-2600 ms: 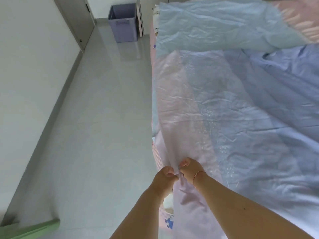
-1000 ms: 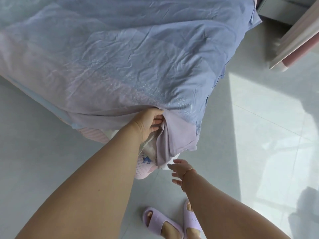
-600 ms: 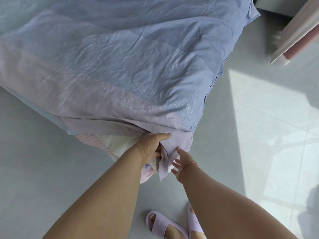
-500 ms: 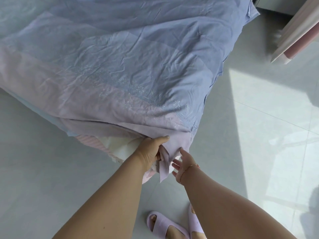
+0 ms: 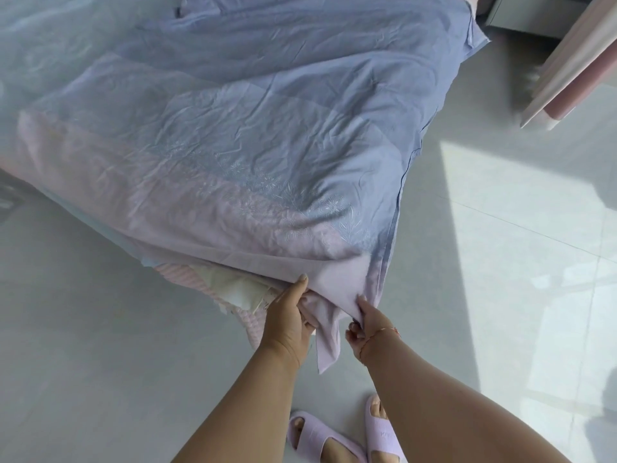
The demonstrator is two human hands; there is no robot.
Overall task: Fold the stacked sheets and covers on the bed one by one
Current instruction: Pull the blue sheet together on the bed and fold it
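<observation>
A wide cover, blue with a lilac-pink band and pale embroidery, lies spread over the bed. Its lilac corner hangs off the bed's near corner. My left hand grips the corner's left side, fingers curled into the cloth. My right hand pinches the same corner from the right, thumb on top. Under the cover, edges of other sheets stick out, pink-striped and cream. A pale blue sheet lies at the far left of the bed.
Glossy grey tile floor surrounds the bed's corner. My feet in lilac slippers stand just below my hands. A pink and white piece of furniture leans in at the top right, with a sunlit patch on the floor.
The view swung from the bed's side to its corner. My left hand kept its grip on the lilac corner; my right hand rose from below and took hold of it.
</observation>
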